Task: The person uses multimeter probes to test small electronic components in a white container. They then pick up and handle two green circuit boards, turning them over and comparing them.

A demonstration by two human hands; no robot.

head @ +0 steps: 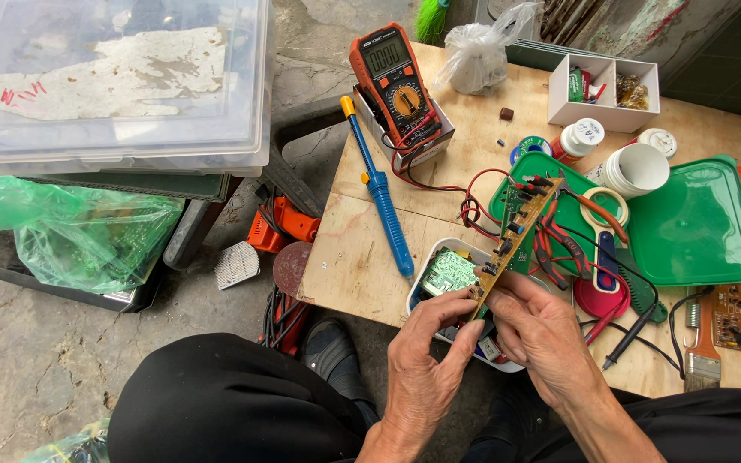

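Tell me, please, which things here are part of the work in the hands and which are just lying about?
In hand:
- long circuit board, held edge-up by left hand and right hand
- white tub of boards beneath them

Lying about:
- multimeter
- blue solder sucker
- green tray
- paintbrush
- tape roll
- plastic crate

This is a makeshift electronics repair spot set up on rough concrete floor (36,360). A low plywood counter (362,249) carries a multimeter (394,81) at its back left corner, a blue solder sucker (383,197) near its left edge, a circuit board (516,231) with wires, pliers (572,249) and a paintbrush (701,343) at its front right. Plastic bins (113,86) stand beside it.
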